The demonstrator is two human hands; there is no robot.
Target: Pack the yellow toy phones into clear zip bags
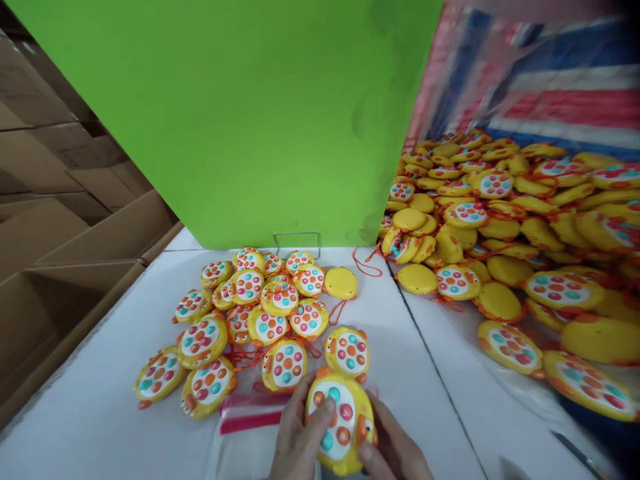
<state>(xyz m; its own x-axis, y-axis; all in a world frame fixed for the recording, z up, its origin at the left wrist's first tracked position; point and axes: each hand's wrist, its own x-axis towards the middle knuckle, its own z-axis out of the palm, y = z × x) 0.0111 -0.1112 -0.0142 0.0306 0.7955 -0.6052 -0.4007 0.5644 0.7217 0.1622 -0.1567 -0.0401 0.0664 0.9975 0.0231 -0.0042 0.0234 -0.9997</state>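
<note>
A yellow duck-shaped button toy (343, 443) is held between both hands near the bottom of the view. It has a white face with red, orange and blue round buttons. My left hand (297, 437) grips its left side, thumb lying over the buttons. My right hand (397, 447) closes on its right side, by the orange beak and eye. Just beyond the hands lies another duck toy (350, 352), face up. Beside my left hand is a clear zip bag (245, 447) with a pink strip, partly hidden by the hand.
Many similar toys (270, 325) with orange cords lie loosely on the white table (100, 427). A larger heap (495, 227) fills the right side by a striped bag (570, 93). A green board (250, 120) stands behind. Cardboard boxes (65, 287) are at left; a dark pen-like tool (575, 450) lies at lower right.
</note>
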